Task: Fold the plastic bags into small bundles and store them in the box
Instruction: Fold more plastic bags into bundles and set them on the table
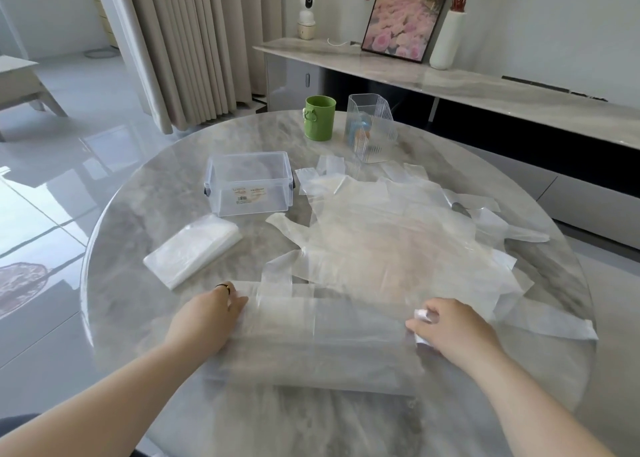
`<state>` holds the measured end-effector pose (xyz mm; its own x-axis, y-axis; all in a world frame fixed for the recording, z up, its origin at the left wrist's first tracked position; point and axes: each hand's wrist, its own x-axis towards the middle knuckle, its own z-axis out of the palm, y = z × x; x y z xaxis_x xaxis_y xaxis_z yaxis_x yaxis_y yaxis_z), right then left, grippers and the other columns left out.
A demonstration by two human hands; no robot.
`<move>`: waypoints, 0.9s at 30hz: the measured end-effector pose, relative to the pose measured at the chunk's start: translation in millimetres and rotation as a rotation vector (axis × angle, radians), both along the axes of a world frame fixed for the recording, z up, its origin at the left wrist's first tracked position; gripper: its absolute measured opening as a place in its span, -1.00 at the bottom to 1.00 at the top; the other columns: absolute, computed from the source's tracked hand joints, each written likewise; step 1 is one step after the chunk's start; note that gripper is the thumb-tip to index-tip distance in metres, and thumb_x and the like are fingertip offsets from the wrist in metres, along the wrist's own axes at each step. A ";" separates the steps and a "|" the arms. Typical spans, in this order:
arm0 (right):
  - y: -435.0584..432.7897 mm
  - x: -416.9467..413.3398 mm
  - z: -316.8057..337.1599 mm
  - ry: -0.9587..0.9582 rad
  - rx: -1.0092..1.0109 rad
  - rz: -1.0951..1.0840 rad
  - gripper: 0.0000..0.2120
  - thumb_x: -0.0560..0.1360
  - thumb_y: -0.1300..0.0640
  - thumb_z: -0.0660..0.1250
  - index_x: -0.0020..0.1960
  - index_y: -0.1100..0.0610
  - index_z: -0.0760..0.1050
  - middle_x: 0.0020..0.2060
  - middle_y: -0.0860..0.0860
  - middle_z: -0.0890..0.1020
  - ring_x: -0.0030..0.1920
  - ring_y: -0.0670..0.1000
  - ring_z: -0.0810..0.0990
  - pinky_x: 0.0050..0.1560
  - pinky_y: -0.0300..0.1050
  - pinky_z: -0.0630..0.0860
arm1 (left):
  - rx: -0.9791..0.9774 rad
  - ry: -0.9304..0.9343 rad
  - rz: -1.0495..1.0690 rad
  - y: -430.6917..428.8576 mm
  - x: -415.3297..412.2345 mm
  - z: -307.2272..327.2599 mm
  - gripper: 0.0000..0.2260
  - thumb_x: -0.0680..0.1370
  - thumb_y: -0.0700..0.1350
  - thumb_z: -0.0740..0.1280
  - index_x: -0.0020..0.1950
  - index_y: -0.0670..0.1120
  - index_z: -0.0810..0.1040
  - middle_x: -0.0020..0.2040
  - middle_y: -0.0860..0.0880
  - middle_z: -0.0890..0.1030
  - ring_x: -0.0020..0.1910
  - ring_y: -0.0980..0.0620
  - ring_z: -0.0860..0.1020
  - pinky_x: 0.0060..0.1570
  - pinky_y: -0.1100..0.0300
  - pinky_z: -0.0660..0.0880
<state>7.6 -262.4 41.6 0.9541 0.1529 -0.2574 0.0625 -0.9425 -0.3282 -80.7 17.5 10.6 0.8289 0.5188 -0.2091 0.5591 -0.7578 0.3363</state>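
A clear plastic bag (322,338) lies flattened lengthwise at the near edge of the round marble table (145,318). My left hand (207,318) rests flat on its left end, fingers straight. My right hand (450,328) pinches the bag's right end, with a crumpled bit of plastic between thumb and fingers. Several more clear bags (391,234) lie spread and overlapping across the middle and right of the table. The clear storage box (249,182) stands open behind them at centre left, with nothing visible inside.
A folded stack of plastic sheets (192,248) lies left of centre, near the box. A green cup (320,118) and a ribbed clear holder (372,130) stand at the table's far side. A sideboard with a framed picture (405,16) runs along the wall behind.
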 end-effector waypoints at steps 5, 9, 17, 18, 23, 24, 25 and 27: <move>10.7 12.4 5.3 -0.204 0.025 0.212 -0.85 0.53 0.16 0.21 0.00 0.11 0.54 -0.10 -0.08 0.59 0.10 0.01 0.46 0.04 -0.19 0.30 | 0.141 -0.051 0.059 6.7 8.3 6.2 -0.78 0.61 0.09 0.06 -0.13 0.00 0.33 -0.21 0.04 0.46 -0.18 -0.03 0.42 -0.29 0.19 0.28; 18.8 23.6 -5.4 -0.205 -0.024 0.253 -0.86 0.53 0.20 0.16 -0.06 0.07 0.49 0.00 -0.07 0.59 0.13 -0.01 0.44 -0.02 -0.18 0.28 | 0.126 -0.171 0.056 8.6 11.4 8.0 -0.81 0.61 0.04 0.09 -0.12 -0.01 0.38 -0.08 0.08 0.42 0.05 -0.03 0.47 -0.25 0.19 0.26; 16.3 31.0 -19.6 -0.204 0.020 0.202 -0.85 0.54 0.22 0.14 -0.05 0.11 0.48 -0.21 -0.11 0.46 0.10 -0.05 0.40 -0.02 -0.14 0.38 | 0.252 -0.131 0.030 7.5 24.2 0.2 -0.77 0.62 0.06 0.05 -0.11 -0.04 0.34 -0.03 0.02 0.59 -0.09 -0.03 0.52 -0.29 0.20 0.25; 16.1 31.1 -21.1 -0.213 0.015 0.210 -0.85 0.54 0.23 0.14 -0.05 0.11 0.48 -0.16 -0.08 0.52 0.12 -0.03 0.40 -0.01 -0.15 0.37 | 0.262 -0.116 0.023 7.5 24.7 -0.2 -0.77 0.62 0.06 0.05 -0.10 -0.04 0.34 -0.04 0.02 0.60 -0.06 -0.02 0.53 -0.29 0.20 0.26; 14.4 32.7 -24.0 -0.247 -0.030 0.251 -0.79 0.56 0.21 0.13 0.10 0.13 0.49 0.04 -0.07 0.59 0.15 0.00 0.39 0.03 -0.22 0.29 | 0.223 -0.116 0.001 5.1 24.1 2.4 -0.79 0.60 0.08 0.07 0.10 0.01 0.38 0.12 0.06 0.54 0.13 0.02 0.50 -0.13 0.20 0.34; 14.0 32.8 -24.0 -0.251 -0.032 0.256 -0.79 0.56 0.21 0.13 0.11 0.13 0.49 0.04 -0.07 0.59 0.14 0.00 0.38 0.03 -0.22 0.28 | 0.233 -0.126 -0.009 3.0 23.5 2.9 -0.75 0.60 0.08 0.08 0.20 0.02 0.37 0.19 0.06 0.50 0.21 0.02 0.44 0.01 0.20 0.33; 14.1 32.6 -23.8 -0.251 -0.034 0.257 -0.79 0.56 0.21 0.12 0.11 0.13 0.49 0.05 -0.07 0.59 0.14 0.00 0.38 0.03 -0.22 0.28 | 0.253 -0.139 -0.022 0.9 23.0 3.9 -0.70 0.59 0.07 0.11 0.28 0.01 0.36 0.25 0.05 0.45 0.27 0.01 0.39 0.14 0.19 0.29; 14.4 31.7 -23.7 -0.255 -0.037 0.254 -0.78 0.57 0.21 0.12 0.11 0.13 0.49 0.06 -0.07 0.59 0.15 0.01 0.38 0.05 -0.22 0.29 | 0.285 -0.268 -0.095 -6.0 18.9 5.7 -0.68 0.58 0.01 0.16 0.30 -0.04 0.42 0.26 0.00 0.46 0.27 -0.05 0.42 0.23 0.14 0.26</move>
